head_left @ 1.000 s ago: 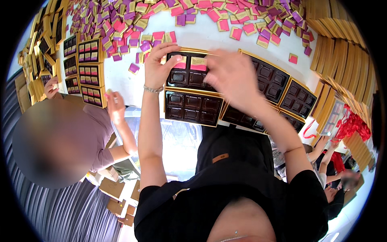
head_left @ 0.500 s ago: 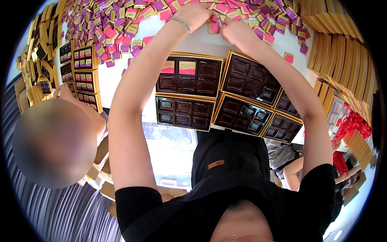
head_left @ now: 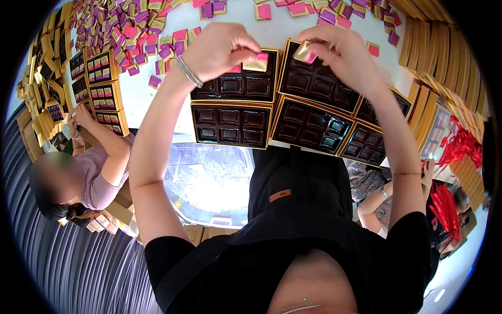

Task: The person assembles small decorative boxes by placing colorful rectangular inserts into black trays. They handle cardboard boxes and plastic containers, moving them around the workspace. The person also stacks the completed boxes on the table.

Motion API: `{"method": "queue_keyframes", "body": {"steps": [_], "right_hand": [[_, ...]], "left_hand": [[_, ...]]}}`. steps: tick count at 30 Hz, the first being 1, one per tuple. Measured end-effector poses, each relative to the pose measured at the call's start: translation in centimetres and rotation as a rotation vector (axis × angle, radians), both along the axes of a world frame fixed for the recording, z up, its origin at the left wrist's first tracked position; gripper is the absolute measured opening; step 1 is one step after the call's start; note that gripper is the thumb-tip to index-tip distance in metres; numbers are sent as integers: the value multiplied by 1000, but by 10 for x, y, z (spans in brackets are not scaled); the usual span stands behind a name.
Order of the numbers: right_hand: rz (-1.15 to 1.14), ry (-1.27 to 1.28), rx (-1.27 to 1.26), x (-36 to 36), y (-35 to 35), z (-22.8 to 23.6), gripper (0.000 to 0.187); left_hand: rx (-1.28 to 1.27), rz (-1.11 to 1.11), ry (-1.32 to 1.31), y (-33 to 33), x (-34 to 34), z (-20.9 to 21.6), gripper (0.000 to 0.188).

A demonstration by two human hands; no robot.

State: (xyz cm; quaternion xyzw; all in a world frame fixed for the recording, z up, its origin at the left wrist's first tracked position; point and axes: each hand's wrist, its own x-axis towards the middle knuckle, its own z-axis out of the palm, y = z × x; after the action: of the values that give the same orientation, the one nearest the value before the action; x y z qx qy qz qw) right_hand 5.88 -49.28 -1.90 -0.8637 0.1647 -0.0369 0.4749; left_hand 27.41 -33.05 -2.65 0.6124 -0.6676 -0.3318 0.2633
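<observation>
A pink-and-gold wrapped chocolate square [head_left: 255, 63] is pinched between the thumb and fingers of my left hand [head_left: 222, 52]. It is over the back row of the back-left box [head_left: 238, 86]; a pink edge of another square shows beside it, partly covered by my hand. My right hand [head_left: 342, 55] grips a second gold-and-pink wrapped chocolate square [head_left: 302, 52], tilted above the back-left corner of the box [head_left: 318, 86] to the right. Both boxes have gold edges and dark brown trays with moulded pockets. Nearer me lie a front-left box [head_left: 230, 124] and a front-middle box [head_left: 311, 125], their pockets bare.
Loose pink, purple and gold chocolate squares [head_left: 141, 31] cover the far table. Gold box stacks [head_left: 444, 68] line the right side, near red ribbons [head_left: 463, 146]. At left, a co-worker [head_left: 104, 157] reaches toward filled boxes [head_left: 104, 97]. A clear plastic bin [head_left: 209, 178] stands below the table edge.
Both my hands have come back from the far pile to the boxes, each now with a chocolate square. The co-worker at left has leaned back, and the boxes appear higher in view.
</observation>
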Motion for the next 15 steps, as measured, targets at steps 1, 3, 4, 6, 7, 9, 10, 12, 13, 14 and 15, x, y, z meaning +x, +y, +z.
{"method": "queue_keyframes", "body": {"steps": [1,3,4,6,7,9,10,12,13,14,15], "right_hand": [[-136,79,-14,-7,14,3,20],[-349,60,-22,-16,37,-1,14],[-406,86,-74,-20,45,-7,14],[-486,113,-84,-25,56,-12,15],[-515,111,-39,-26,59,-13,15],[-525,152,-28,-25,62,-14,16],[-509,197,-66,-25,62,-12,16],[-467,191,-254,-24,63,-11,18],[-434,136,-404,-22,64,-11,19],[-398,81,-553,-21,65,-10,21],[-318,38,-601,-22,65,-11,25]], "left_hand": [[69,48,-48,5,-9,3,10],[-58,75,-180,14,-19,0,9],[-247,56,-298,17,-20,-6,7],[-186,218,-142,25,-28,-10,6],[-155,293,-68,29,-32,-9,5],[14,532,279,37,-38,-1,19],[66,666,514,39,-42,5,23],[122,778,816,41,-47,14,31],[83,804,801,44,-50,13,31],[44,830,786,47,-55,9,30],[4,856,771,49,-61,8,30]]}}
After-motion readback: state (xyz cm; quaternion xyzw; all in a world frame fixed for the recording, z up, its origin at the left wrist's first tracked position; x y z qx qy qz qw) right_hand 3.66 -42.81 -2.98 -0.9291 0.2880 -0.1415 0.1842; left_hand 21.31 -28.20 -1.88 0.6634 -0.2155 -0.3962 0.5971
